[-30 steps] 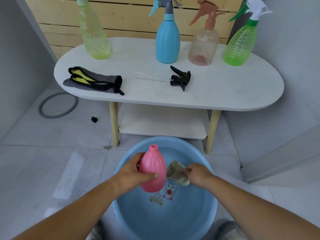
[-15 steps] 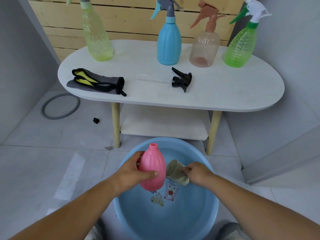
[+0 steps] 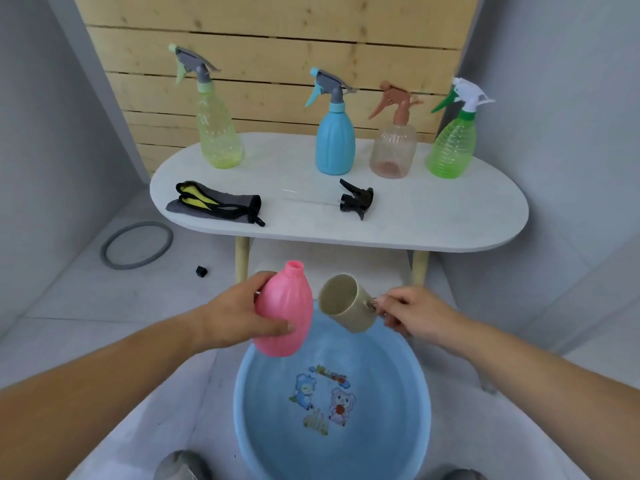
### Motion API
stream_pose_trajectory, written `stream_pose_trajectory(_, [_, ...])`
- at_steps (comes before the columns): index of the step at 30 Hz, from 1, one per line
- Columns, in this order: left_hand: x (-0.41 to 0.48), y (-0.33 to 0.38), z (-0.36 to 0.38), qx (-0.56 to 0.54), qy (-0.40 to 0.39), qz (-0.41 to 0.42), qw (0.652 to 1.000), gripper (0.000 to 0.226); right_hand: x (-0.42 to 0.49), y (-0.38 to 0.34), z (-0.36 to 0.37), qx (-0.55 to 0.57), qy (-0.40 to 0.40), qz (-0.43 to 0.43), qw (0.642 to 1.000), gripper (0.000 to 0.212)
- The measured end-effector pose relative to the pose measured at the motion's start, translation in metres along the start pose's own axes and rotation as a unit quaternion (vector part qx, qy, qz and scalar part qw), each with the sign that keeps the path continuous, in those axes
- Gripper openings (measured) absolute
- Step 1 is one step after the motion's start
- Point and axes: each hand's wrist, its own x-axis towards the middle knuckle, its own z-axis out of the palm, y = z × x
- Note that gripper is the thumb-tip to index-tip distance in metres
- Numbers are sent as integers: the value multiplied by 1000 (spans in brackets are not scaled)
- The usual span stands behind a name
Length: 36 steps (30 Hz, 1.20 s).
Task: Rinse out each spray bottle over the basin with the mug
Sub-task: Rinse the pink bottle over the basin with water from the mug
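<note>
My left hand (image 3: 239, 315) grips a pink spray bottle (image 3: 285, 308) with no spray head, its open neck pointing up, above the far rim of a blue basin (image 3: 242, 410) on the floor. My right hand (image 3: 412, 315) pinches the handle of a beige mug (image 3: 346, 303), tipped with its mouth toward the pink bottle. On the white table (image 3: 433, 216) lies a black spray head (image 3: 356, 199) with its thin tube. Behind it stand a yellow-green bottle (image 3: 216, 133), a blue bottle (image 3: 334, 140), a clear pink bottle (image 3: 393, 150) and a green bottle (image 3: 450, 147).
A grey and yellow cloth bundle with black straps (image 3: 214, 206) lies on the table's left side. On the floor to the left are a grey ring (image 3: 136, 249) and a small black cap (image 3: 201, 270). A lower shelf sits under the table.
Both hands have lifted from inside the basin to above its far rim. The mug has come up beside the bottle with its mouth turned toward me. The camera has tilted up.
</note>
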Motion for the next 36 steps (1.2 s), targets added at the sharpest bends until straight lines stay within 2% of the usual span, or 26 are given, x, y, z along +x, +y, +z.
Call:
stream_pose_trajectory(4, [-18,29,-18,32,1,25,999,73,-29,-35,-37,22,41,-51,998,30])
stream_pose_trajectory(8, [-29,51,-15,4,2,43,999,72,-54,-67,-63,56,80,-113,989,29])
stream_pose_trajectory(18, [-32,63,2,-5,-22,67,998,80,-76,-98,-89,19,164,-233,958,22])
stream_pose_trajectory(25, [-23,63,8,-6,-26,75,997,81,-80,-103,-90,-21,181,-258,949,22])
stream_pose_trajectory(29, [-19,63,10,-12,-28,79,996,80,-81,-105,-88,-53,183,-275,942,35])
stream_pose_trajectory(36, [-17,62,10,-13,-26,79,996,80,-81,-108,-84,-73,190,-295,934,20])
